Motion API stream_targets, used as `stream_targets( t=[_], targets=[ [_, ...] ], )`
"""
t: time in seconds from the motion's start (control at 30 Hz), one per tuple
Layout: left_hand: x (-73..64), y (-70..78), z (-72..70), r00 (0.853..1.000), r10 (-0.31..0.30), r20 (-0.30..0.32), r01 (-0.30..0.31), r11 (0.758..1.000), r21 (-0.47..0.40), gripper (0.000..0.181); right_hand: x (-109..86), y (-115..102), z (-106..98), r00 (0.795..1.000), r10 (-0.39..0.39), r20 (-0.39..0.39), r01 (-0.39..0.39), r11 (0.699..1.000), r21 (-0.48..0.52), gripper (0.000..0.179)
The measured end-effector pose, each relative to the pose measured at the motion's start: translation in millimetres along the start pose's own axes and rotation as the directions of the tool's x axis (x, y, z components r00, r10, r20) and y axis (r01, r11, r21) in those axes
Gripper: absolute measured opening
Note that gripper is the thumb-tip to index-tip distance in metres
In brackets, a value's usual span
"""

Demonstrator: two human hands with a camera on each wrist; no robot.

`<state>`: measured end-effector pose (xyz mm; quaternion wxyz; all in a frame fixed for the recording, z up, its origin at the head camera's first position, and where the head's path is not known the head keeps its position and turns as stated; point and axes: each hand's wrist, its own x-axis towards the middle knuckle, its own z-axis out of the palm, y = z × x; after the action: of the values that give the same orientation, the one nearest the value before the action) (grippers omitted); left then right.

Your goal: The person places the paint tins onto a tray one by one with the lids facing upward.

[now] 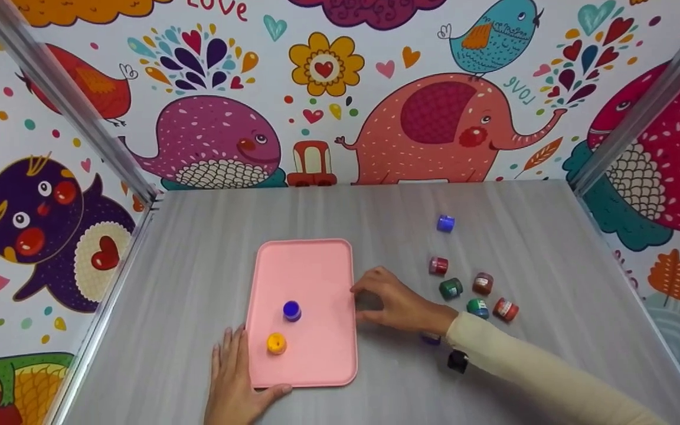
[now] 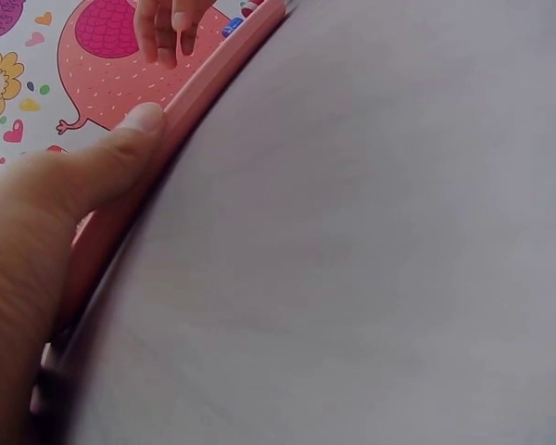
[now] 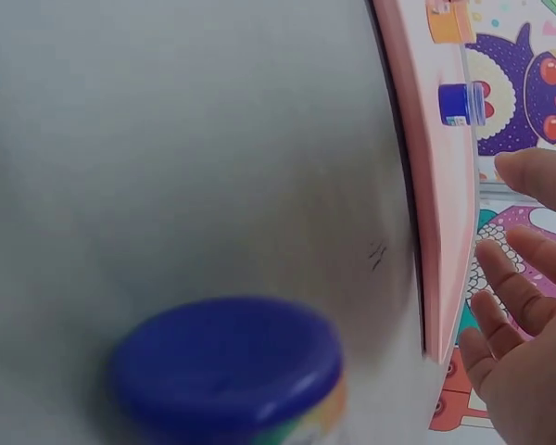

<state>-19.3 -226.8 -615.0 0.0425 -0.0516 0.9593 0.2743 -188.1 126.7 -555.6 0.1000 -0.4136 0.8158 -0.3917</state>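
Observation:
On the table lies a pink tray (image 1: 304, 265), bearing a blue-purple paint jar (image 1: 291, 311) and a yellow-orange paint jar (image 1: 276, 343). My left hand (image 1: 234, 375) rests at the tray's near left corner, its straight fingers along the left side and its thumb against the front rim. In the left wrist view the thumb (image 2: 130, 144) lies on the tray's edge. My right hand (image 1: 390, 299) hovers by the tray's right rim, thumb and fingers apart, holding nothing. A blue-lidded paint jar (image 3: 227, 371) stands close below the right wrist, mostly hidden by the arm in the head view.
Right of the tray lie several paint jars: a red jar (image 1: 438, 265), a dark green jar (image 1: 451, 288), a brown-red jar (image 1: 483, 283), a teal-green jar (image 1: 477, 307) and an orange-red jar (image 1: 506, 309). Farther back is a blue jar (image 1: 445, 223). Patterned walls with metal edges enclose the table.

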Motion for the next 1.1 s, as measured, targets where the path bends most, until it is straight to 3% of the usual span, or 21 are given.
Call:
stream_targets(
  t=[0.5, 0.77, 1.1],
  targets=[
    [0.0, 0.0, -1.4, 1.0, 0.005, 0.006, -0.005, 1.0, -0.003, 0.157, -61.5, 6, -5, 1.0, 0.022, -0.014, -0.024, 0.995, -0.099, 0.043],
    [0.9, -1.1, 0.1, 1.0, 0.008, 0.018, -0.008, 1.0, 0.012, 0.158, -88.4, 11, -19, 0.987, 0.157, -0.038, -0.159, 0.986, -0.044, 0.038],
    [0.8, -0.5, 0.3, 1.0, 0.009, 0.018, -0.008, 1.0, -0.011, 0.156, -120.9, 20, -23, 0.971, 0.225, -0.082, -0.224, 0.974, 0.023, 0.038]
  ],
)
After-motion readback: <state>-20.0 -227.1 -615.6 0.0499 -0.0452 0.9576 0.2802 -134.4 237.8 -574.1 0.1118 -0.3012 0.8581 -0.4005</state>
